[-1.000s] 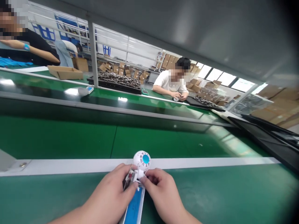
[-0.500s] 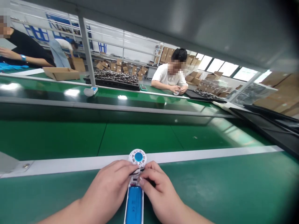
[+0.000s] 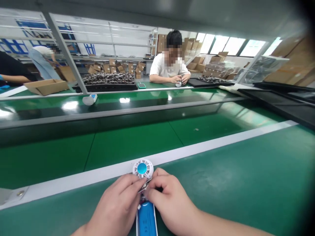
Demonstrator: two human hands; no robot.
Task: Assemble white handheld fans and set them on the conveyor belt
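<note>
Since the earlier frame our view has swung level. We keep both hands pinched on the small fan [image 3: 143, 177]: left hand [image 3: 118, 206] and right hand [image 3: 169, 205] closed at its neck, steadying it over the green bench [image 3: 233, 177]; its blue battery [image 3: 147, 219] lies between our wrists.

White handheld fan [image 3: 143, 183], blue battery exposed, lies on green bench.

Both hands [image 3: 145, 203] — fingertips pinched tog.
</note>
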